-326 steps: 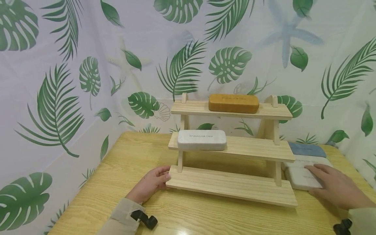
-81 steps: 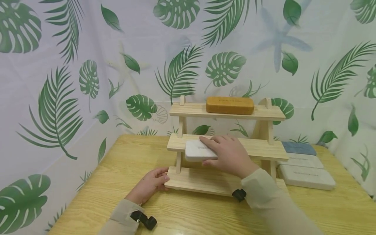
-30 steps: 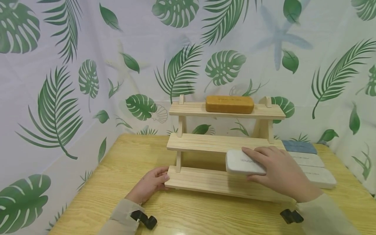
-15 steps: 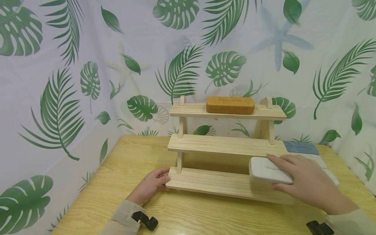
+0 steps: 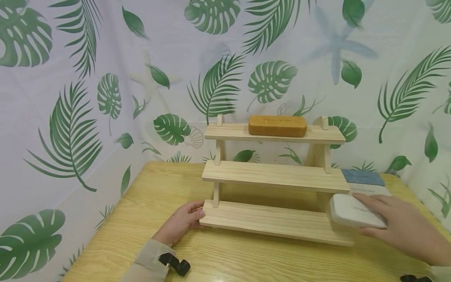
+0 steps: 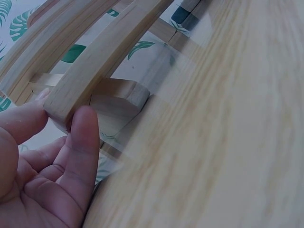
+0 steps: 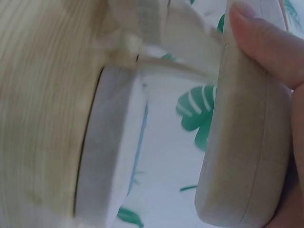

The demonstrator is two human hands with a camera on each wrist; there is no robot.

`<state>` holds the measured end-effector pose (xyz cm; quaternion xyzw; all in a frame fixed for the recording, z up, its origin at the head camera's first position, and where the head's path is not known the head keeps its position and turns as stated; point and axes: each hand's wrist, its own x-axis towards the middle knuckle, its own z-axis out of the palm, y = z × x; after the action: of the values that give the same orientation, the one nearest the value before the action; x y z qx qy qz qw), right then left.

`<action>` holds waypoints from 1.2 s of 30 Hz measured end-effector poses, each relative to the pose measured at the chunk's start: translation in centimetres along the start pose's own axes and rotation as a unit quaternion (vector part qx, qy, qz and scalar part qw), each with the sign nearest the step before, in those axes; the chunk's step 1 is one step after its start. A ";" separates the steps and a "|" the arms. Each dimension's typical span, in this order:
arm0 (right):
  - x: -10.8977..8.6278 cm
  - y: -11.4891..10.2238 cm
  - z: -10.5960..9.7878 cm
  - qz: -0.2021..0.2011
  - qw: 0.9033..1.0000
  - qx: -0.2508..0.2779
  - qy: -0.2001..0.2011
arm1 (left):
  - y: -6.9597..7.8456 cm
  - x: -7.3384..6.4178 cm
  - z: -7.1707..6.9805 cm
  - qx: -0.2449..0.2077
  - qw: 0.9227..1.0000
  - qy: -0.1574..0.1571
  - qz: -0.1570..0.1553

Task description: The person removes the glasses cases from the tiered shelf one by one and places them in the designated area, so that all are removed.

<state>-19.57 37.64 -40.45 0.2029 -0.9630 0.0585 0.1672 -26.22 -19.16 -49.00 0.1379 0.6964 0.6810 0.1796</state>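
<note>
My right hand [image 5: 405, 227] grips a white glasses case [image 5: 356, 211] with printed lettering, held off the table by the right end of the three-tier wooden stand [image 5: 275, 219]. In the right wrist view the held case [image 7: 242, 137] is apart from another pale case [image 7: 107, 147] lying on the table. In the head view, the hand and held case hide that one. My left hand [image 5: 181, 221] pinches the left end of the stand's lowest board; the left wrist view shows thumb and fingers on this board [image 6: 95, 71]. An orange glasses case [image 5: 277, 126] sits on the top board.
Right of the stand, a blue case [image 5: 364, 178] lies at the back of the wooden table [image 5: 218, 258], with a white case [image 5: 370, 189] in front of it. A leaf-printed cloth [image 5: 225, 78] hangs behind and at the sides.
My right hand has taken the white glasses case off the middle board and carried it right and down past the stand's right end. My left hand has stayed on the lowest board.
</note>
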 end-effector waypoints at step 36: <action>-3.8 5.6 5.4 0.020 0.997 0.022 -0.072 | -0.2 0.1 -0.2 0.004 1.000 0.001 -0.001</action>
<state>-20.20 43.23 -47.04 0.1909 -0.9749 0.0680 0.0918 -26.43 -19.31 -49.22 0.1370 0.6993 0.6783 0.1792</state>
